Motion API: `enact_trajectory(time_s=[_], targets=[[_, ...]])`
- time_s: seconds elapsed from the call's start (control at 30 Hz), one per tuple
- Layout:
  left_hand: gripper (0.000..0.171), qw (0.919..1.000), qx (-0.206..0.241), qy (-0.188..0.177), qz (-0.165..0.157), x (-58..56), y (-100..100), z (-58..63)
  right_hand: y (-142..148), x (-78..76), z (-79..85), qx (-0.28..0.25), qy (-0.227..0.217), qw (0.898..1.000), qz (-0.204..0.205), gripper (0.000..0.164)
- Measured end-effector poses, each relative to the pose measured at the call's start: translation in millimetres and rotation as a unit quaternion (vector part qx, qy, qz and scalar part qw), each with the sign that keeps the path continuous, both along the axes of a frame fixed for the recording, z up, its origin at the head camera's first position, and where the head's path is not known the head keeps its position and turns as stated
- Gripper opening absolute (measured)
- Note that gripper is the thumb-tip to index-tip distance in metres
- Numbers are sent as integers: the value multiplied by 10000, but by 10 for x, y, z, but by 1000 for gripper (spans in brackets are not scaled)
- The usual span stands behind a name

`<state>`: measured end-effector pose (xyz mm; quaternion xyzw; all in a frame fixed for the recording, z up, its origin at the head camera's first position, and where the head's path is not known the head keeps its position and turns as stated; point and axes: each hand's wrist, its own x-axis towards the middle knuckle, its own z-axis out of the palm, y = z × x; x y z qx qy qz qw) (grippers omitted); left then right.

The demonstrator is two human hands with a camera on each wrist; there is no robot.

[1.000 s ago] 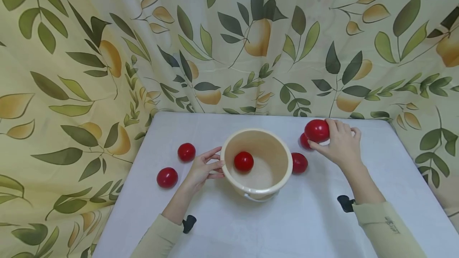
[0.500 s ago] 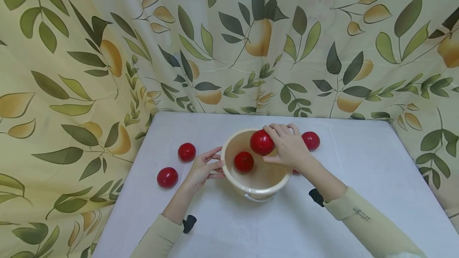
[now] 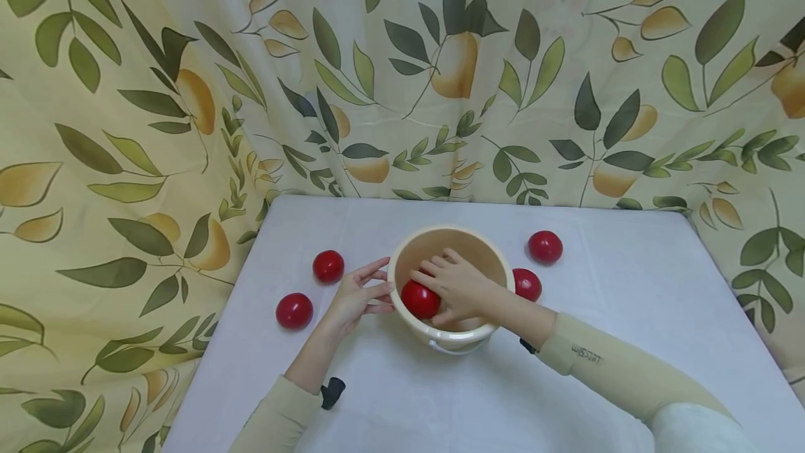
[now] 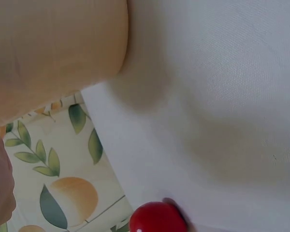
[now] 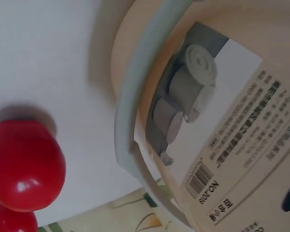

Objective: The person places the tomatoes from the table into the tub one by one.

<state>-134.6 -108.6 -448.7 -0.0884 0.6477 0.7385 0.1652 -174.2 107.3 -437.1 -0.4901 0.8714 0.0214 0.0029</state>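
Your right hand [image 3: 462,290] pinches the tomato [image 3: 418,301] inside the bucket [image 3: 479,249], thumb opposite fingers. Your left hand [image 3: 354,299] touches the bucket's side, fingers spread: light brace, so your forearm [image 3: 525,317] catching the rim [image 3: 454,336] could tip it; early release could bruise the tomato.

The label [image 5: 232,121] on the bucket [image 3: 478,250] bears "NO.2018" beside a barcode [image 5: 199,177] (its smaller Chinese print is too blurred); lettering [image 3: 586,354] on the right sleeve [image 3: 629,376] begins "Lets".

Your bucket [image 3: 487,259] is standing on the table [image 3: 440,404], two balls [image 3: 293,311] lying left, two balls [image 3: 545,247] right, one ball [image 3: 418,300] inside.
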Motion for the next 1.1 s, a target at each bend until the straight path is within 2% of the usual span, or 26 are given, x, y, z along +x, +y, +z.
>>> enact_trajectory(time_s=[0.13,0.27,0.5,0.7,1.1], targets=[[50,10000,-7,-32,18,0,6,2,-26,-42,-53,432,-158,9988,144,81],[50,10000,-7,-9,30,4,6,-1,-58,-85,-123,886,-129,9957,221,82],[51,10000,9,-17,-14,-1,13,-14,-114,-72,-174,1679,516,9830,537,81],[51,10000,31,4,-16,-2,7,-4,-146,-54,-184,1987,898,9738,644,78],[49,10000,17,-28,13,-9,9,-13,-178,-25,-223,2682,723,9592,524,76]])
